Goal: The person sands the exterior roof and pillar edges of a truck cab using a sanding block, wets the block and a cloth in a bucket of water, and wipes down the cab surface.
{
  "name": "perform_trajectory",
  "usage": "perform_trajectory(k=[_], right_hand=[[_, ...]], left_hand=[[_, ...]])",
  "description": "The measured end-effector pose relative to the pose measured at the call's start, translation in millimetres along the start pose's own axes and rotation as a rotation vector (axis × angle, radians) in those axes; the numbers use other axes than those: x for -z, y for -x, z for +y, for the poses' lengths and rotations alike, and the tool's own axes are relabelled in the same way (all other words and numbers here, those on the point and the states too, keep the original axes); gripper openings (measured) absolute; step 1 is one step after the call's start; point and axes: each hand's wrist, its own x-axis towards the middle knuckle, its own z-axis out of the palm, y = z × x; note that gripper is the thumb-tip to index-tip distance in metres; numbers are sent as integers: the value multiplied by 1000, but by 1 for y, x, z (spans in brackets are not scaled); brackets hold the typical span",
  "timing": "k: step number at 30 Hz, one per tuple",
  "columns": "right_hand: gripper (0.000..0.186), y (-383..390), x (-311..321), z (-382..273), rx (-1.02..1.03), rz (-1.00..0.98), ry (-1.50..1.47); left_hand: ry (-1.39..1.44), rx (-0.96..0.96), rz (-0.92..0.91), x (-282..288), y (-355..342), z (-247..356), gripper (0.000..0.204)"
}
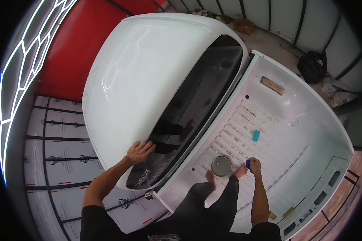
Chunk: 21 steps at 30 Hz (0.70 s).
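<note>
I stand barefoot in the white ribbed bed (287,140) of a pickup truck. My left hand (140,151) rests with fingers laid out on the edge of the white cab roof (136,68), just above the dark rear window (201,92). My right hand (254,165) is closed round a small dark blue thing (248,164), mostly covered by the fingers, so its kind is unclear. Beside my feet stands a round bucket (213,172) of cloudy grey liquid. A teal sponge-like block (256,135) lies on the bed floor beyond my right hand.
A brownish block (272,85) lies at the bed's far side. Two yellowish blocks (288,212) are near the tailgate (321,197). Beyond the truck are a black bag (312,67) and a cardboard box (243,26). Panelled walls (64,160) and a red surface (74,52) flank the cab.
</note>
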Motion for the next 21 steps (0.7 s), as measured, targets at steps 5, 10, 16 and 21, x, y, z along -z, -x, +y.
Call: perform_trajectory(k=[5,10,16,21], right_hand=[[43,-18,-26,19,-128,-53,139],[46,-15,-56,58,-187,-86,258],[48,-4,-72,72,-229,-104,343],[50,-5,-77,85,-319,-111,239]], left_hand=[[-53,-42,12,10,-3,4,61],[-41,-21,-44,21,-1,7,62],[-91,-24,-21,16,7,7,67],[-67,-33,1,17,4,7,68]])
